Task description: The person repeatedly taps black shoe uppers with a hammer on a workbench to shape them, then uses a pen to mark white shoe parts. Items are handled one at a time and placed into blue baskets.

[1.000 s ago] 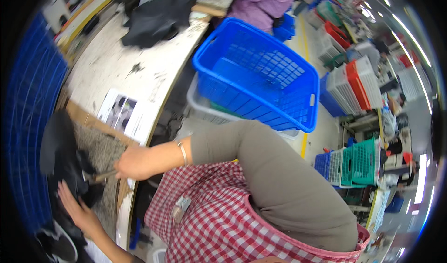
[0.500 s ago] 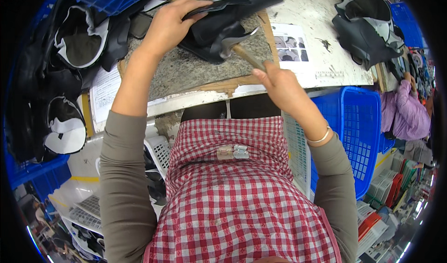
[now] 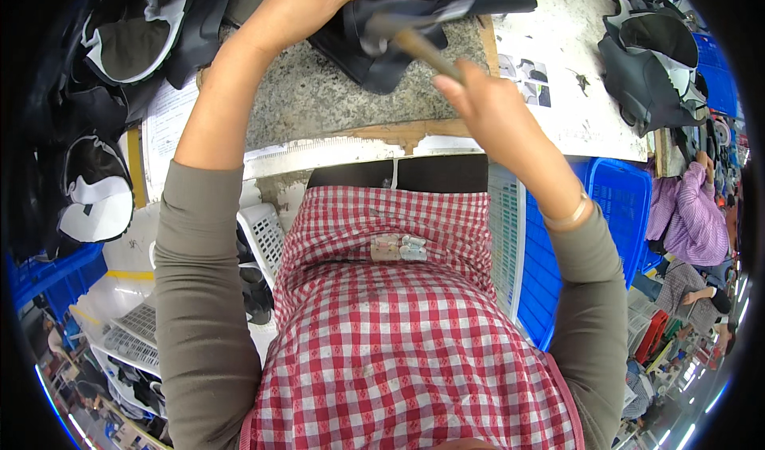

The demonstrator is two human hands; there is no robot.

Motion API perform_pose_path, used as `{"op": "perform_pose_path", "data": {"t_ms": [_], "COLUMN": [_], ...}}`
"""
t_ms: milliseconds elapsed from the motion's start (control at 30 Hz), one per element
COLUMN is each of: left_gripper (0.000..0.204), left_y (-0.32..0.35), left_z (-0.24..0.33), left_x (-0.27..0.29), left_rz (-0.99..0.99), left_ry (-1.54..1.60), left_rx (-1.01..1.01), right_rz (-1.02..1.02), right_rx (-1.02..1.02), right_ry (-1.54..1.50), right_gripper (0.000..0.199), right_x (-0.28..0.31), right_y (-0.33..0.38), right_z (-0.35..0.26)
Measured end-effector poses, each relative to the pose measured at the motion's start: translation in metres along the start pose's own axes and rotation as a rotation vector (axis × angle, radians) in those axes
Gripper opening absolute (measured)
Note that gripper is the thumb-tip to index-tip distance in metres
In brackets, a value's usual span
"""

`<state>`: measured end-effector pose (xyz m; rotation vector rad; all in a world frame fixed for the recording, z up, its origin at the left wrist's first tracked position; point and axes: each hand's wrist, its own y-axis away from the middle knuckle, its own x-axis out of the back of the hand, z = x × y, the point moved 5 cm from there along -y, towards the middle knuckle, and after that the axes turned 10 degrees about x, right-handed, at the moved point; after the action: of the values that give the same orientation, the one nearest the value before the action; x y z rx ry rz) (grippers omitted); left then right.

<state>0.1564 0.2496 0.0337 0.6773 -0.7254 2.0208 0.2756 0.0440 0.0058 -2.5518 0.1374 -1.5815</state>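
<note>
Left hand (image 3: pixel 307 3) pinches the black piece (image 3: pixel 378 66) lying across the far right corner of the stone slab (image 3: pixel 287 99) by the desk's (image 3: pixel 594 135) front edge, right hand (image 3: pixel 490 103) closed round the hammer's (image 3: pixel 426 51) handle, blurred head over the piece, contact unclear.

The person's left hand (image 3: pixel 307 3) grips a folded black piece (image 3: pixel 368 66) over a speckled slab (image 3: pixel 291 95) on the white tabletop (image 3: pixel 602 127). The right hand (image 3: pixel 492 101) holds a wooden-handled hammer (image 3: pixel 428 53), its blurred head over the black piece; contact is unclear. A picture sheet (image 3: pixel 532 79) lies right of the slab, and a blue basket (image 3: pixel 625 191) stands beyond the right forearm.
</note>
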Motion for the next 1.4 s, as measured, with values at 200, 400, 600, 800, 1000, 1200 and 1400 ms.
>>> {"op": "perform_pose_path", "data": {"t_ms": [200,400,600,800,1000,1200,1400], "left_gripper": [0.028,0.056,0.079,0.075,0.071,0.036,0.042], "left_y": [-0.005,0.069,0.311,0.443,0.322,0.399,0.508], "left_z": [-0.016,-0.003,0.054,0.054,-0.114,-0.201,-0.093], "left_x": [-0.004,0.009,0.125,0.218,0.284,0.372,0.402], "left_rz": [0.097,0.407,0.424,0.295,0.885,0.781,1.238], "left_ry": [-0.019,-0.396,-0.541,-0.670,-1.166,-0.986,0.322], "left_rx": [-0.011,0.116,0.692,0.853,0.643,1.404,0.558], "right_rz": [-0.064,-0.038,-0.196,-0.210,-0.297,-0.306,-0.285], "right_rx": [-0.302,-0.134,-0.319,-0.299,-0.208,-0.132,-0.383], "right_ry": [0.025,0.023,-0.615,-0.577,-0.497,-0.349,-0.413], "right_gripper": [0.029,0.038,0.037,0.037,0.040,0.038,0.042], "right_x": [0.003,-0.025,-0.020,-0.030,-0.046,-0.039,-0.039], "right_y": [-0.001,0.008,0.071,0.058,0.031,0.063,0.087], "right_z": [0.024,0.053,0.018,-0.010,-0.073,-0.062,-0.019]}}
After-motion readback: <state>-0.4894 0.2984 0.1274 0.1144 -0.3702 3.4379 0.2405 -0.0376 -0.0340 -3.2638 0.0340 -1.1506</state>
